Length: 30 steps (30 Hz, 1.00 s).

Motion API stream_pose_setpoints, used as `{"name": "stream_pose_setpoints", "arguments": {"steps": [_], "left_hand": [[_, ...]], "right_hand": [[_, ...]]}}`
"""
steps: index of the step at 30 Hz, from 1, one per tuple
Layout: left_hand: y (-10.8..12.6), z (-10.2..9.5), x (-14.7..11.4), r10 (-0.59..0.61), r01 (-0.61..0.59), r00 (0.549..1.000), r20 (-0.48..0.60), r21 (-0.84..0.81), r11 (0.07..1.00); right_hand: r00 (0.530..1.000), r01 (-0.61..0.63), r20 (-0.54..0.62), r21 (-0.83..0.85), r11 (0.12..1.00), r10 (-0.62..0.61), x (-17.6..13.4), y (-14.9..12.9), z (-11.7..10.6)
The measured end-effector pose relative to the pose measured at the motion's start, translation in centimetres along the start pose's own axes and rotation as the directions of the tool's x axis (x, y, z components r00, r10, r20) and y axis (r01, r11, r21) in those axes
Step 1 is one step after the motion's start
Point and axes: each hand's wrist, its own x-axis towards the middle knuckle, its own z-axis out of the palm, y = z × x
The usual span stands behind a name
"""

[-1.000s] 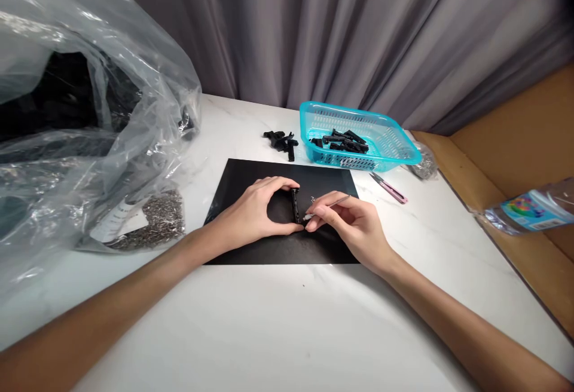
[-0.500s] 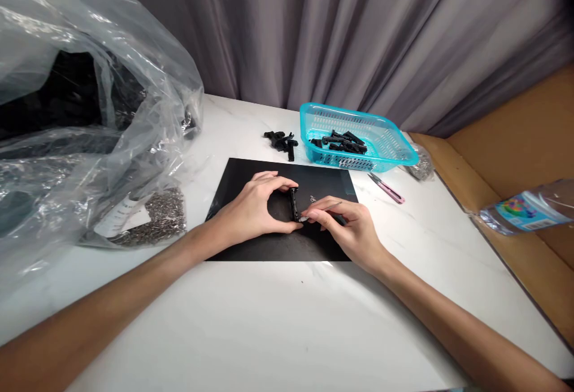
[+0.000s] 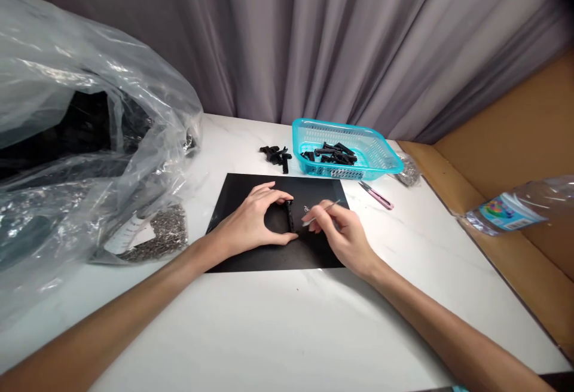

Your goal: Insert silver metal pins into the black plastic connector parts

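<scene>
My left hand (image 3: 255, 216) grips a narrow black plastic part (image 3: 290, 216) by its two ends, thumb at the near end and fingers at the far end. The part stands lengthwise over a black mat (image 3: 251, 260). My right hand (image 3: 343, 230) is closed on a slim metallic tool (image 3: 307, 223), its pale end pointing left toward the part, with a small gap between them. The tool's exact kind is hard to make out. Tiny shiny metal pieces (image 3: 306, 208) lie on the mat just beyond my right fingers.
Behind the mat, a turquoise basket (image 3: 381, 173) holds several black parts; more black parts (image 3: 275, 156) lie beside it. A pink-handled cutter (image 3: 376, 195) rests at right. Clear plastic bags (image 3: 156, 81) crowd the left, one with small metal pieces (image 3: 168, 233). A plastic bottle (image 3: 506, 210) lies far right.
My right hand has drawn the tool's end back from the black part, opening a small gap. My left hand keeps its hold. The whole view has shifted slightly.
</scene>
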Motion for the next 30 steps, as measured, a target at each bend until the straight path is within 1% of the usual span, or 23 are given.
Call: {"name": "stream_pose_setpoints", "arguments": {"steps": [2, 3, 4, 5, 7, 9, 10, 11, 13, 18, 21, 27, 30], "left_hand": [[-0.2, 0.0, -0.1, 0.004, -0.004, 1.000, 0.005, -0.002, 1.000], [-0.2, 0.0, -0.1, 0.001, -0.001, 1.000, 0.010, -0.004, 1.000], [-0.2, -0.1, -0.2, -0.002, 0.002, 1.000, 0.016, -0.006, 1.000], [-0.2, -0.2, -0.2, -0.005, 0.005, 1.000, 0.021, -0.008, 1.000], [-0.1, -0.4, -0.2, -0.017, 0.018, 0.999, 0.032, -0.014, 1.000], [0.2, -0.5, -0.2, -0.036, 0.037, 0.999, 0.040, -0.020, 0.999], [0.3, -0.6, -0.2, -0.044, 0.045, 0.998, 0.043, -0.024, 0.999], [0.3, -0.7, -0.2, -0.050, 0.051, 0.998, 0.046, -0.027, 0.998], [0.4, -0.7, -0.2, -0.053, 0.055, 0.997, 0.051, -0.033, 0.998], [0.1, -0.6, -0.3, -0.042, 0.044, 0.998, 0.037, -0.041, 0.998], [0.0, -0.6, -0.3, -0.024, 0.025, 0.999, 0.026, -0.031, 0.999], [0.6, -0.6, -0.3, -0.001, 0.001, 1.000, -0.001, -0.006, 1.000], [0.8, -0.7, -0.2, -0.014, 0.014, 1.000, 0.002, -0.010, 1.000]], "right_hand": [[0.985, 0.084, -0.139, -0.148, 0.985, -0.105, 0.7, 0.1, -1.0], [0.974, 0.117, -0.163, -0.218, 0.969, -0.154, 1.1, 0.2, -1.5], [0.971, 0.142, -0.150, -0.268, 0.953, -0.187, 1.5, 0.3, -2.1], [0.975, 0.156, -0.108, -0.293, 0.943, -0.194, 1.8, 0.4, -2.7], [0.987, 0.162, 0.035, -0.322, 0.933, -0.160, 2.3, 0.6, -3.6], [0.979, 0.162, 0.175, -0.347, 0.924, -0.106, 2.5, 0.6, -4.3], [0.970, 0.164, 0.226, -0.359, 0.919, -0.085, 2.6, 0.6, -4.4], [0.962, 0.166, 0.264, -0.366, 0.915, -0.069, 2.5, 0.6, -4.5], [0.956, 0.154, 0.291, -0.371, 0.916, -0.043, 2.4, 0.8, -4.5], [0.977, 0.056, 0.214, -0.359, 0.932, 0.023, 2.2, 1.5, -3.6], [0.984, 0.020, 0.171, -0.367, 0.930, 0.046, 2.2, 1.7, -3.2], [0.988, 0.009, 0.148, -0.365, 0.931, 0.048, 2.4, 1.7, -3.5], [0.994, 0.015, 0.110, -0.368, 0.930, 0.028, 2.5, 2.1, -3.6]]}}
